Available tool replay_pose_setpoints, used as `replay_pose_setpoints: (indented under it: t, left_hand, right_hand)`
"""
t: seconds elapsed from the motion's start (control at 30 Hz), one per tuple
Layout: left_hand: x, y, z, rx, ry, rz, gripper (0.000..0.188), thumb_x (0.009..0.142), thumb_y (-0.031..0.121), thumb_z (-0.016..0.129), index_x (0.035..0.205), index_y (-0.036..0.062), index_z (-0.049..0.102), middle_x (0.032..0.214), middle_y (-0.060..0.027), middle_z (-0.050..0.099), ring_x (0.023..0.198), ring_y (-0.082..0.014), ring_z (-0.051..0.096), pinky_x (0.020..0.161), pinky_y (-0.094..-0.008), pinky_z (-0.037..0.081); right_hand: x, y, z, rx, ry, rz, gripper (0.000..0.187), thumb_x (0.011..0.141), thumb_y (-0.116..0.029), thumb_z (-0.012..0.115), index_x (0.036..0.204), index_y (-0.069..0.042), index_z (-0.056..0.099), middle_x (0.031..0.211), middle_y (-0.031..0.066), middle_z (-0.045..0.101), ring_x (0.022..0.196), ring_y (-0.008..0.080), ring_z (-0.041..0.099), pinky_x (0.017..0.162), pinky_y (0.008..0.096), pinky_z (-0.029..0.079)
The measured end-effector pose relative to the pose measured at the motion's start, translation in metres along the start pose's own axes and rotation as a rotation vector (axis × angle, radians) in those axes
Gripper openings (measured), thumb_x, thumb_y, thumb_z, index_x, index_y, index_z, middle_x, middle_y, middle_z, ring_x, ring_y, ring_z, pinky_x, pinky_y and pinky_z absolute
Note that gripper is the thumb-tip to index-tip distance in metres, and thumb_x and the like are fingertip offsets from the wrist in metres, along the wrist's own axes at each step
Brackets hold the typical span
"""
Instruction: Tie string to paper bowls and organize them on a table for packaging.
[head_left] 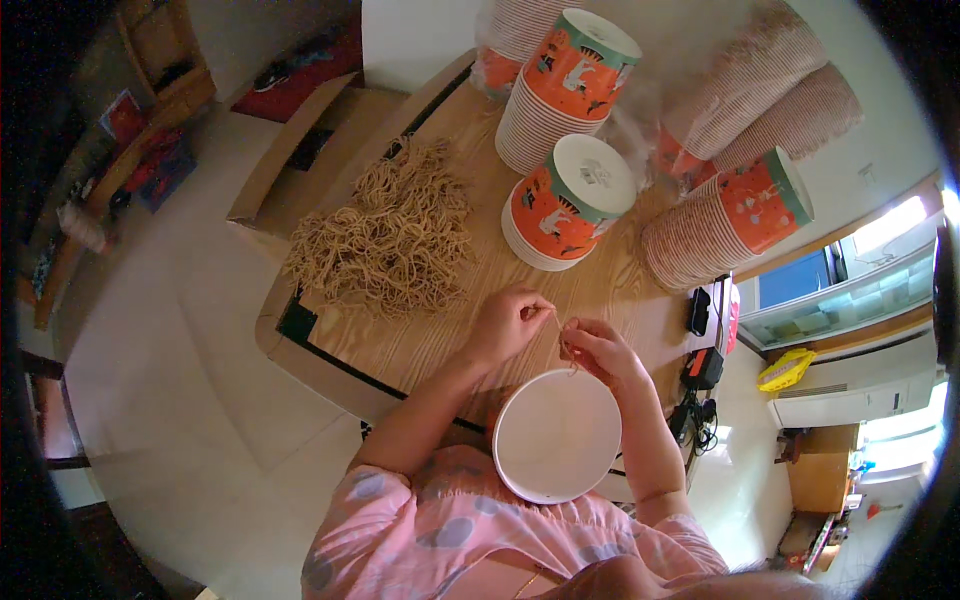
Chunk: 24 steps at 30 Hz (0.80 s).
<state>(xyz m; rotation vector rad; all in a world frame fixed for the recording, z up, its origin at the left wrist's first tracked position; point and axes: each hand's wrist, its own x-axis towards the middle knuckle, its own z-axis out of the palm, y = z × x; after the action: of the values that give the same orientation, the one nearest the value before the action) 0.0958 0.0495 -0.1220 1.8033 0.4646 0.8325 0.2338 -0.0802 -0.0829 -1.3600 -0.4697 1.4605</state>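
My left hand [508, 324] is closed in a pinch on one end of a thin tan cord [558, 318]. The cord runs a short way across to my right hand [598, 352], whose thumb and fingers are closed on it too. Just below both hands, a round paper bucket [558, 437] leans against my body, its white inside facing up. Part of the cord hangs by its upper rim under my right hand. To the left of my hands, a large tangled heap of tan cords [390, 240] lies on the wooden table [450, 345].
Beyond my hands stand a short stack of orange-and-green paper buckets [555, 210] and a taller stack [570, 90]. Another stack [730, 215] tilts at the right, near plastic-wrapped stacks [745, 80]. Black adapters with cables [703, 368] sit by the right table edge. An open cardboard box [310, 150] is at the left.
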Motion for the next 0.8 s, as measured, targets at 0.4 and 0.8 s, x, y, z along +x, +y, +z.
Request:
replay_pose_setpoints:
  t: [0.4, 0.8]
  left_hand:
    - [-0.006, -0.001, -0.030, 0.313, 0.089, 0.063, 0.018, 0.070, 0.010, 0.069, 0.088, 0.0061, 0.065, 0.083, -0.0104, 0.062, 0.076, -0.0254, 0.059, 0.071, -0.0369, 0.047]
    - [-0.023, -0.001, 0.017, -0.124, -0.137, -0.107, 0.010, 0.072, 0.014, 0.068, 0.077, 0.0050, 0.067, 0.077, -0.0093, 0.062, 0.071, -0.0223, 0.061, 0.065, -0.0331, 0.049]
  right_hand:
    - [-0.037, -0.007, 0.009, -0.082, -0.032, 0.059, 0.011, 0.085, -0.014, 0.058, 0.080, -0.004, 0.059, 0.073, -0.0014, 0.057, 0.065, 0.0061, 0.053, 0.058, 0.0207, 0.043]
    - [-0.040, 0.001, 0.017, -0.175, 0.122, 0.005, 0.016, 0.089, -0.015, 0.054, 0.083, -0.002, 0.060, 0.072, -0.0013, 0.058, 0.062, 0.0056, 0.053, 0.053, 0.0197, 0.042]
